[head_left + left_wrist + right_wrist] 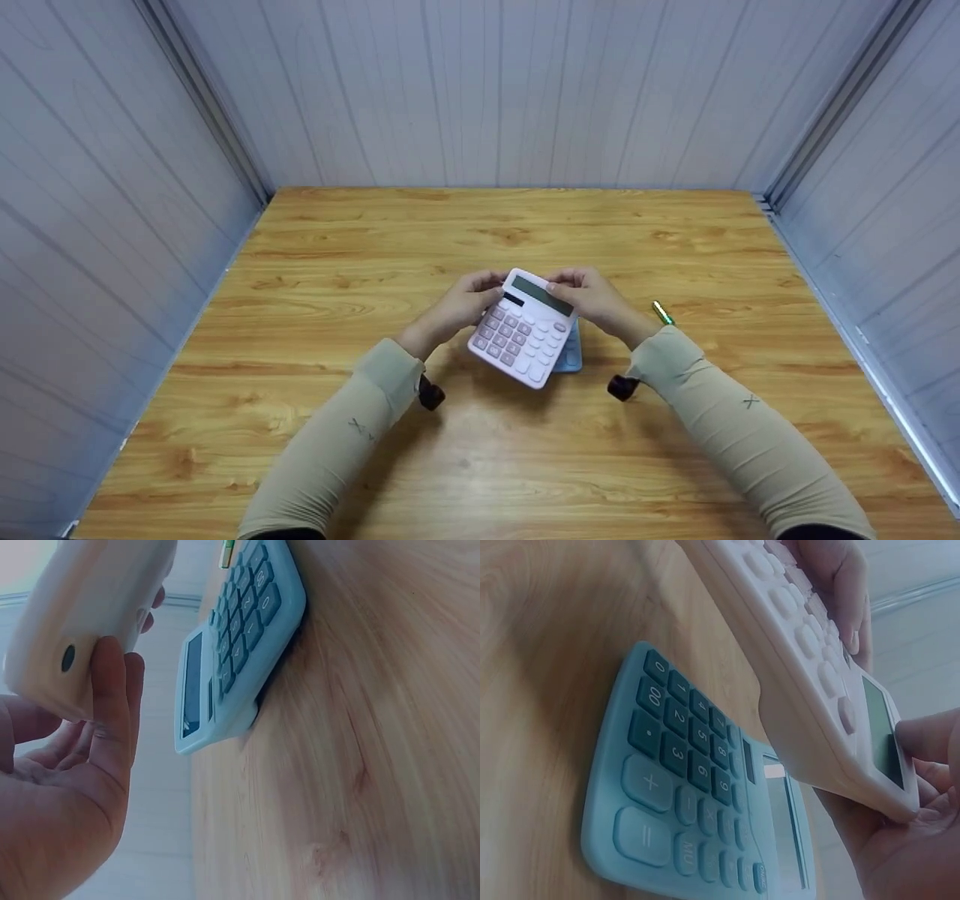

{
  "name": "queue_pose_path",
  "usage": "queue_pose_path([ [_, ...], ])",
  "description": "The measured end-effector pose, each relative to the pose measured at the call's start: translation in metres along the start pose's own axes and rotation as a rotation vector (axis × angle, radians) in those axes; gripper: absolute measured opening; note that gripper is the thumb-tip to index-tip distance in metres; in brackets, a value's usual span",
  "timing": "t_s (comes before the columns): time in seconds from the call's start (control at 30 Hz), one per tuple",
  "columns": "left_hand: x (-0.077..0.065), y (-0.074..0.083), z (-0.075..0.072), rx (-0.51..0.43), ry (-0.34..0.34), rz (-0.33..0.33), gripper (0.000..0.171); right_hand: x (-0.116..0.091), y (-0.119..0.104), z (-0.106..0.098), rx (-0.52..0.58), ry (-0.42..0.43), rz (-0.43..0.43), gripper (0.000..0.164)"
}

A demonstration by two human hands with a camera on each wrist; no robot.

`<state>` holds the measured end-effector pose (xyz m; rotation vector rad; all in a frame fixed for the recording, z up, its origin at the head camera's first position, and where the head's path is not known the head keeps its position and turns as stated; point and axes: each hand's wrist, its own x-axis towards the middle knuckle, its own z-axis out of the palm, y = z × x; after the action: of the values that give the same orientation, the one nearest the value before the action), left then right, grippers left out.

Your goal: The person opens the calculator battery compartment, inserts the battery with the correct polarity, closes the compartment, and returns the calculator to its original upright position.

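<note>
Between my two hands a pink calculator (pixel 525 330) is held tilted above the table, its keys and screen facing up toward the head view. The left hand (pixel 466 302) grips its upper left edge, thumb on the front and fingers behind. At the upper right corner, the right hand (pixel 596 300) pinches it, the thumb lying over the screen. A blue calculator (pixel 682 772) lies on the table beneath, apart from the pink one. In the head view most of it is hidden; the left wrist view shows its raised screen end.
A small green battery-like cylinder (pixel 663 313) lies on the wooden table (pixel 360 247) beside the right forearm. Pale panelled walls (pixel 465 90) enclose the table at the back and both sides. Dark wrist cameras hang below both wrists.
</note>
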<state>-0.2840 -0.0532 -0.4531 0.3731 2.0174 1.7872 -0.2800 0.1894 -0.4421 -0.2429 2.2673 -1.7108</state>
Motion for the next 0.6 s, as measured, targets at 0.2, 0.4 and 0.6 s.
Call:
queue_pose_path([
  [0.2,-0.001,-0.001,0.001,0.066,0.042,0.061,0.038,-0.002,0.003,-0.012,0.006,0.057,0.025,0.029],
  [0.4,-0.005,-0.004,-0.001,0.201,0.055,0.188,0.043,-0.004,0.004,-0.023,0.044,0.105,0.09,0.031],
  [0.6,-0.007,-0.007,-0.004,0.291,0.026,0.265,0.058,-0.004,0.001,-0.03,0.077,0.16,0.106,0.031],
])
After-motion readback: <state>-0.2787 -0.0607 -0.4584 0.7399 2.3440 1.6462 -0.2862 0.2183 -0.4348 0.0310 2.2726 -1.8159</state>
